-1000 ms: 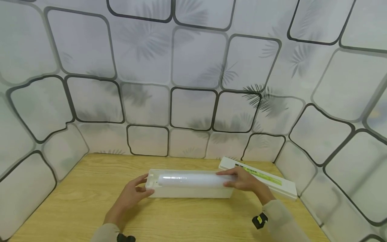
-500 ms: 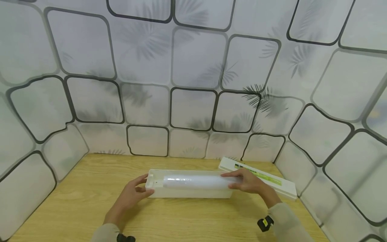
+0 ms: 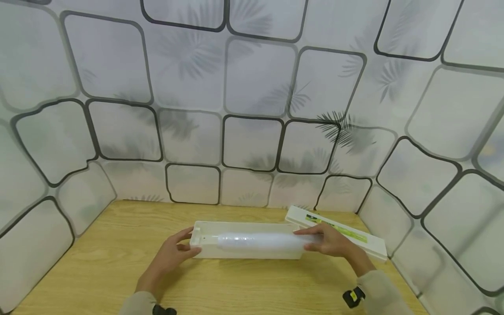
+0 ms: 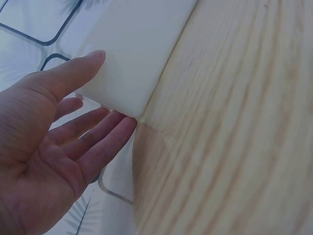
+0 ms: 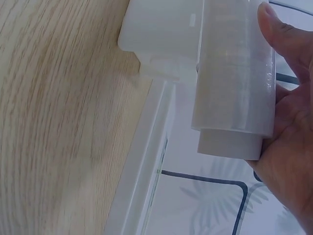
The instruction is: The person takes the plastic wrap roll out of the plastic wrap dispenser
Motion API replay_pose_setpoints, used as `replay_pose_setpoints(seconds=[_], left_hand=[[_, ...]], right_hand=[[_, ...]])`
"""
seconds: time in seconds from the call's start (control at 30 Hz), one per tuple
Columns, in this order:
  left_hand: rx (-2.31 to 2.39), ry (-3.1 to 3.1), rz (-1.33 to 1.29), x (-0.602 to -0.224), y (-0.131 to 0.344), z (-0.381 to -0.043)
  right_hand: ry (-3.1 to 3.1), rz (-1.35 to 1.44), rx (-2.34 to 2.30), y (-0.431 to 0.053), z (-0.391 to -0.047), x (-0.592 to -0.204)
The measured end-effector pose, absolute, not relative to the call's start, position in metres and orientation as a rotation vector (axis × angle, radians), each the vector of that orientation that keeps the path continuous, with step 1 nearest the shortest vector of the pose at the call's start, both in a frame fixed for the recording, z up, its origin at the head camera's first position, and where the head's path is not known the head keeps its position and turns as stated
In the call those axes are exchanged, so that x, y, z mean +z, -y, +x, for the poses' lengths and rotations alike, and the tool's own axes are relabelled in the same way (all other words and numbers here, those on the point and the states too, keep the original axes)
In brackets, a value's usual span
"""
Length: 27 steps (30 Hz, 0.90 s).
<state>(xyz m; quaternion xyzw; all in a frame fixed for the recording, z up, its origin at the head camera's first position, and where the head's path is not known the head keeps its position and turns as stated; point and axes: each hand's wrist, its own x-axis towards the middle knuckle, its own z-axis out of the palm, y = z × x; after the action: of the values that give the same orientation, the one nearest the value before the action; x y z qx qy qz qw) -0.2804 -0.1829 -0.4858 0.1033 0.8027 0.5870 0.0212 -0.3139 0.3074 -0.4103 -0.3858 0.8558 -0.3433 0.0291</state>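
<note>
A roll of clear cling film [image 3: 256, 240] sits partly inside a long white plastic dispenser box [image 3: 236, 254], its right end raised and sticking out past the box. My right hand [image 3: 331, 240] grips that end, thumb on one side and fingers round the other. A bare core end [image 5: 230, 145] pokes from the roll in the right wrist view. My left hand [image 3: 172, 253] holds the box's left end between thumb and fingers; in the left wrist view the fingertips [image 4: 128, 125] touch the end's lower edge.
Behind my right hand a long white lid [image 3: 376, 246] with a green label lies slantwise on the wooden table [image 3: 220, 288]. Patterned walls [image 3: 252, 144] enclose the back and both sides of the table.
My right hand has moved rightward and slightly nearer, drawing the cling film roll along. More of the box's left inside shows. The left hand and box have stayed put.
</note>
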Motion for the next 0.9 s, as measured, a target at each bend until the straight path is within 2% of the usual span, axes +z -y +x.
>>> replay_pose_setpoints(seconds=[0.67, 0.9], left_hand=[[1.783, -2.521, 0.336, -0.485, 0.182, -0.28], [1.803, -2.497, 0.264, -0.486, 0.182, -0.281]], right_hand=[[-2.68, -1.132, -1.048, -0.329, -0.304, -0.417], [-2.641, -1.145, -1.104, -0.338, -0.3, -0.419]])
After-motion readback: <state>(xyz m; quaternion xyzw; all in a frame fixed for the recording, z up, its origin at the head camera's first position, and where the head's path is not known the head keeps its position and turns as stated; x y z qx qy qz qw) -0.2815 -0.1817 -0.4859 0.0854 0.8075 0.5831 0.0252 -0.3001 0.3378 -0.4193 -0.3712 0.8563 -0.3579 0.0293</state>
